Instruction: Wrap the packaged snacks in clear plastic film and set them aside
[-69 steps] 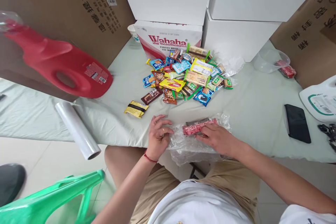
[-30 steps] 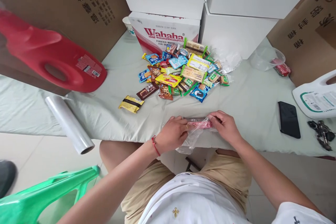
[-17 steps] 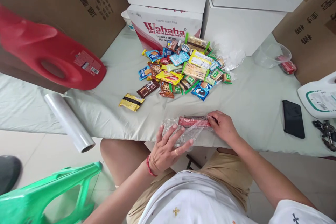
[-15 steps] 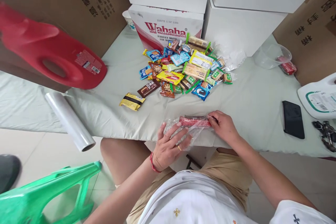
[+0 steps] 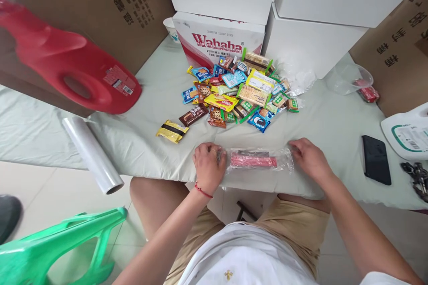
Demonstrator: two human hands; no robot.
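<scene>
Near the table's front edge lies a red snack packet (image 5: 253, 160), with a darker strip along its far side. Clear plastic wrap (image 5: 284, 158) surrounds it and bunches at both ends. My left hand (image 5: 210, 162) is closed at the wrap's left end, fingers curled over it. At the opposite end my right hand (image 5: 309, 156) pinches the wrap's edge between thumb and fingers. Beyond them is a heap of wrapped snacks (image 5: 239, 91) in many colours. A yellow packet (image 5: 172, 131) with a black band and a brown packet (image 5: 194, 115) lie at its near left.
A roll of clear film (image 5: 92, 153) juts past the table's front edge. A red jug (image 5: 76, 69) stands left. Behind the snacks is a Wahaha carton (image 5: 220, 38). At right are a phone (image 5: 376, 160), keys (image 5: 416, 178) and a plastic tub (image 5: 349, 80). A green stool (image 5: 67, 240) stands lower left.
My left hand has gone from lying spread over the wrap to closing on its left end. My right hand has moved right to the other end. The wrap now covers the red packet lengthwise.
</scene>
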